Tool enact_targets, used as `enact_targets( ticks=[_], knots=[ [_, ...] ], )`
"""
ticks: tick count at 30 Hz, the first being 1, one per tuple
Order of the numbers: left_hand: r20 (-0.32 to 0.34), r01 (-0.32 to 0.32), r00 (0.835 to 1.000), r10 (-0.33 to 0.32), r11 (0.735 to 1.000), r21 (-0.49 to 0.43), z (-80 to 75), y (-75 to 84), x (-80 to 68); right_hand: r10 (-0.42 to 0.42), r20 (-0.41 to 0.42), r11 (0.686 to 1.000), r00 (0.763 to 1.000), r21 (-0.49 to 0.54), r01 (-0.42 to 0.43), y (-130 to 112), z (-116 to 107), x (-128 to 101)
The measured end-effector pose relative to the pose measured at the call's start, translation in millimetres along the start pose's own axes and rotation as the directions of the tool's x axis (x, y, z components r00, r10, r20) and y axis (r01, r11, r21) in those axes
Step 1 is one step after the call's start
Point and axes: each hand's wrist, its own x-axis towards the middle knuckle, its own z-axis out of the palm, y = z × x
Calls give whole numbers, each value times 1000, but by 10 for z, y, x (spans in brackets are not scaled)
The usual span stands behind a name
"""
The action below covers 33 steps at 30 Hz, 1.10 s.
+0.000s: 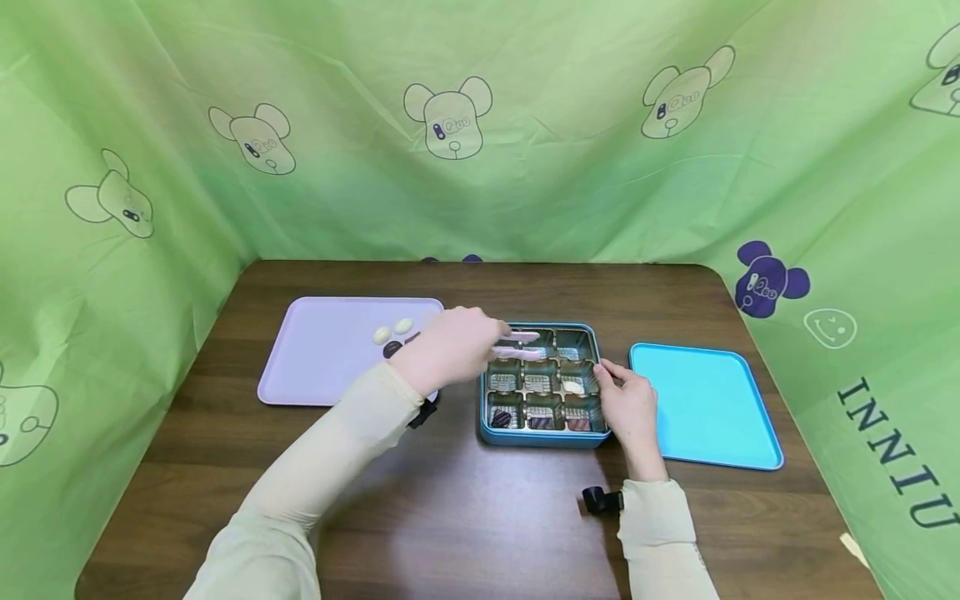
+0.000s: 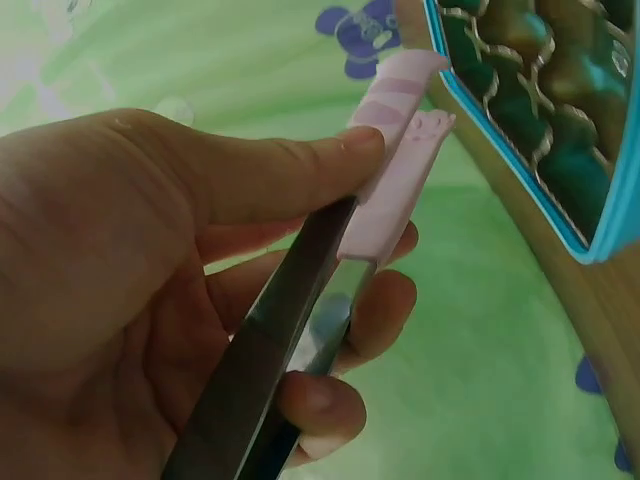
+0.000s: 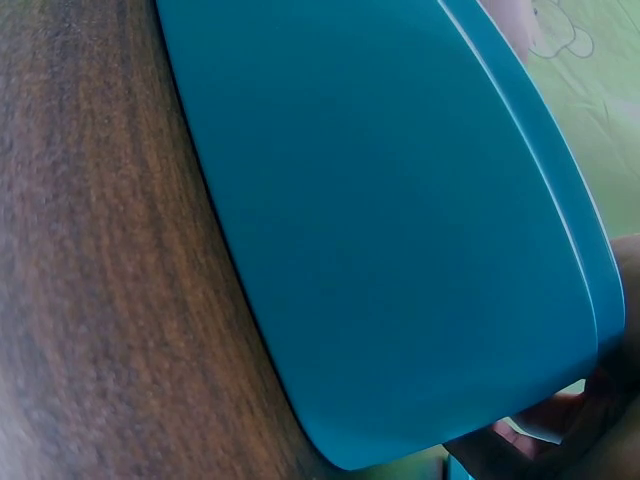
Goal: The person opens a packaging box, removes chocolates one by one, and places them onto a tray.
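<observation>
- Head view: left hand [image 1: 450, 346] over the near-left edge of the blue tin [image 1: 542, 437], gripping pink-tipped tongs [image 1: 517, 344] whose tips reach across the far row of compartments.
- Tin sits mid-table, split into a three-by-three grid in a gold liner; dark chocolates in the near row, one pale piece [image 1: 573, 387] in the middle row's right cell.
- Right hand [image 1: 630, 408] curled against the tin's right wall, fingers hooked at the rim, steadying it.
- Lilac tray [image 1: 315, 367] to the left of the tin, holding a few pale and dark sweets [image 1: 393, 335] near its far-right corner, just beside the left hand.
- Turquoise lid [image 1: 705, 404] lying flat to the right, a narrow strip of bare wood between it and the tin.
- Wide open wooden table [image 1: 465, 517] on the near side; green bear-print cloth [image 1: 525, 167] closing off far, left and right edges.
- Left wrist view: thumb and curled fingers [image 2: 370, 310] clamping the tongs [image 2: 330, 290], metal arms close together, pink tips [image 2: 405, 130] slightly apart and clear of the tin's blue rim [image 2: 600, 240] at the right.
- Right wrist view: broad turquoise lid [image 3: 400, 230] filling the frame, its rounded corner resting on dark wood [image 3: 100, 300]; only a sliver of the right hand at the lower right corner, grip not readable from here.
</observation>
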Motion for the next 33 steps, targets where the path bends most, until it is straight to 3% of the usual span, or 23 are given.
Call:
enact_targets(
  ticks=[6,12,20,25,33],
  knots=[
    [93,-80,993,76,996,38,70,258,233,7,4,1000,1000,2,-7,8,-12,-3],
    [115,-141,985,127,983,120,189,456,394,4,9,1000,1000,-5,-4,15,-19,-1],
    [128,-170,980,150,970,172,192,564,528,-13,-7,1000,1000,-18,13,-18,-43,5],
    [169,-174,975,143,968,182,190,637,648,-29,-16,999,999,-26,28,-5,-37,14],
    [218,-177,966,137,968,178,248,719,782,9,22,1000,1000,-10,-9,-4,-19,2]
  ],
)
